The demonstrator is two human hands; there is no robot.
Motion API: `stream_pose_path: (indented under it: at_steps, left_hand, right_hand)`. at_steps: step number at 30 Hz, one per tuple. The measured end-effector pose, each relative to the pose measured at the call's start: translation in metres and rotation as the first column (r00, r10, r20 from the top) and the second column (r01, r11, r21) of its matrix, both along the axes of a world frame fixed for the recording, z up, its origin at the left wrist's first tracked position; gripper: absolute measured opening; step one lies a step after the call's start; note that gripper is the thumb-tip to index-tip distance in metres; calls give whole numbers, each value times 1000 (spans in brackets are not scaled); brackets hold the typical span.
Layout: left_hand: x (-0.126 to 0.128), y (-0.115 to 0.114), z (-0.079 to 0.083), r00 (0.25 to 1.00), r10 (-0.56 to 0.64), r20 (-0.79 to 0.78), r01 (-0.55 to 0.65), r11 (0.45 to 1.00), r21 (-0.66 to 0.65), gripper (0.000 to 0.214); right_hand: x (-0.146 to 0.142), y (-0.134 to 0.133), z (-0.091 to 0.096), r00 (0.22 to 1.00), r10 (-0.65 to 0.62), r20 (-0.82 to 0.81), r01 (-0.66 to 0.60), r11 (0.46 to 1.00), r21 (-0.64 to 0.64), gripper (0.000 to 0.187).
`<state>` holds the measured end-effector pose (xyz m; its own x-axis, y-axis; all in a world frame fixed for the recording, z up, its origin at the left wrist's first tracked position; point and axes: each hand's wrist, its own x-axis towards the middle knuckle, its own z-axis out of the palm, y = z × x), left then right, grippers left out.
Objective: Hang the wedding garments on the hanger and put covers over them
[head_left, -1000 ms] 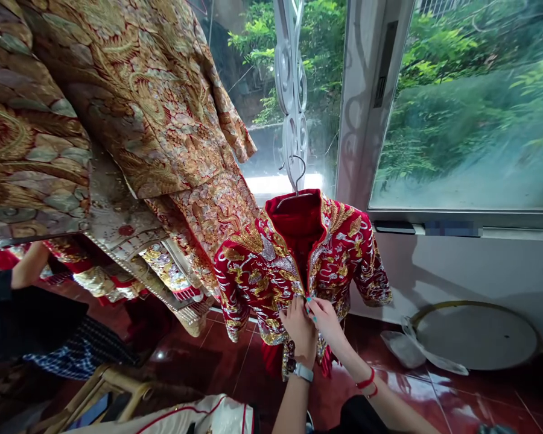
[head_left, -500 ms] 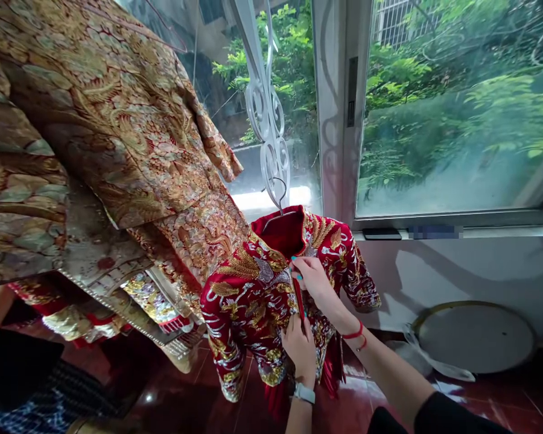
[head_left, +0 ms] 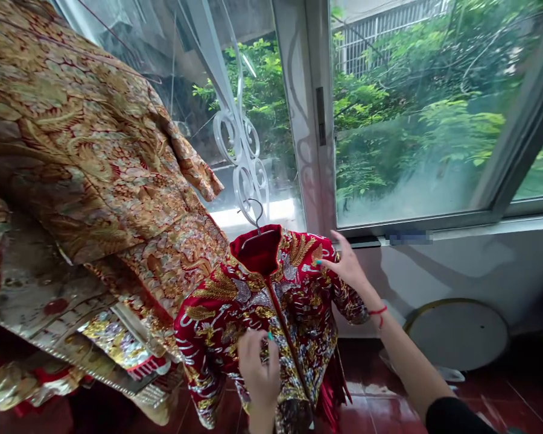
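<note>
A red jacket [head_left: 235, 313] with gold and silver embroidery hangs on a thin metal hanger [head_left: 259, 224], its stand collar upright. A front seam runs closed from the collar down to the hem. My left hand [head_left: 259, 367] is in front of the jacket's lower chest, fingers loosely bent and thumb apart, with nothing visible in it. Near the shoulder at right, my right hand [head_left: 347, 265] has thumb and forefinger spread wide and holds nothing. Whether its fingertips touch the cloth I cannot tell.
Large gold-patterned garments [head_left: 99, 150] hang at left, beside the jacket. Behind it are a white scrolled metal stand [head_left: 238, 135] and a sliding window [head_left: 407, 138]. A round, pale disc-shaped thing [head_left: 457, 334] leans by the wall at right, above a red tiled floor [head_left: 380, 404].
Both hands have let go of the jacket's front. My right hand has moved from the collar toward the right shoulder, and my left has drawn left. The view has shifted right.
</note>
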<state>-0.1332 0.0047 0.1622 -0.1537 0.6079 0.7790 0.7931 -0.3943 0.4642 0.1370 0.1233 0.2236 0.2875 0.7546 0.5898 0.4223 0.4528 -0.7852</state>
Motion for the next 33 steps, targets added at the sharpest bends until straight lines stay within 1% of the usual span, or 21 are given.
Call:
stream_pose_path:
  at_steps: [1,2,3,4,5,6,7,8,10,11,12,16,19,21,23,25,26,27,29,31,33]
  left_hand:
    - [-4,9,29,998,38,-41,-33,991,129,15]
    - [-7,19,59,993,101,-68,-82,969,232,14]
    - [-10,31,88,980,178,-85,-147,946,288,21]
    - [-12,43,114,966,234,-113,-194,940,282,32]
    - [-15,54,136,954,256,-159,-216,948,234,43]
    - [-17,64,154,946,249,-207,-223,964,141,51]
    - [-19,73,166,942,224,-249,-226,974,21,56]
    - [-21,80,173,939,197,-282,-234,967,-105,59]
    - [-25,90,177,928,184,-323,-279,920,-276,61]
    - [-27,93,175,918,206,-338,-313,901,-301,62]
    - [-28,96,172,906,243,-347,-350,892,-287,63]
    - [-28,102,164,870,405,-282,-444,892,-90,66]
    - [-22,98,162,858,441,-263,-465,885,-36,67]
    - [-24,87,161,879,370,-302,-400,916,-41,68]
    - [-35,74,160,909,224,-350,-265,961,-73,68]
    - [-56,60,158,916,79,-393,-164,968,-188,67]
    - [-68,54,157,914,38,-404,-158,951,-266,67]
    - [-79,50,155,912,28,-409,-178,925,-335,66]
    - [-93,44,153,908,64,-413,-248,878,-410,59]
    - [-92,39,153,891,154,-426,-335,857,-391,50]
    - [-82,34,152,853,264,-451,-434,838,-330,43]
  right_hand:
    - [5,9,-5,999,25,43,-24,1000,-10,64]
    - [7,17,-8,997,43,67,-42,999,-19,54]
    - [6,22,-12,996,38,77,-36,999,-19,41]
    - [4,26,-14,996,10,83,-9,1000,-12,31]
    - [1,27,-16,995,-26,92,27,1000,-3,25]
    - [-1,28,-17,993,-56,104,57,998,2,24]
    - [-1,27,-17,990,-81,115,81,997,4,26]
    - [0,27,-16,988,-96,122,96,995,4,27]
    - [7,27,-8,988,-81,130,81,997,0,27]
    - [13,28,-1,990,-53,134,53,999,4,26]
    - [19,30,8,990,-18,137,16,1000,11,25]
    - [39,47,47,978,163,133,-168,985,26,23]
    - [44,62,61,930,359,76,-358,933,-23,25]
    - [45,70,58,884,468,-7,-467,880,-89,28]
    - [46,74,50,838,541,-68,-544,823,-161,29]
    - [46,77,41,806,588,-64,-587,782,-207,32]
    - [46,77,36,806,590,-36,-584,785,-208,34]
    - [44,77,32,820,573,3,-562,805,-190,34]
    - [40,77,23,866,495,75,-485,866,-123,29]
    - [35,76,16,903,417,105,-412,909,-64,24]
    - [32,72,10,915,392,95,-389,920,-50,25]
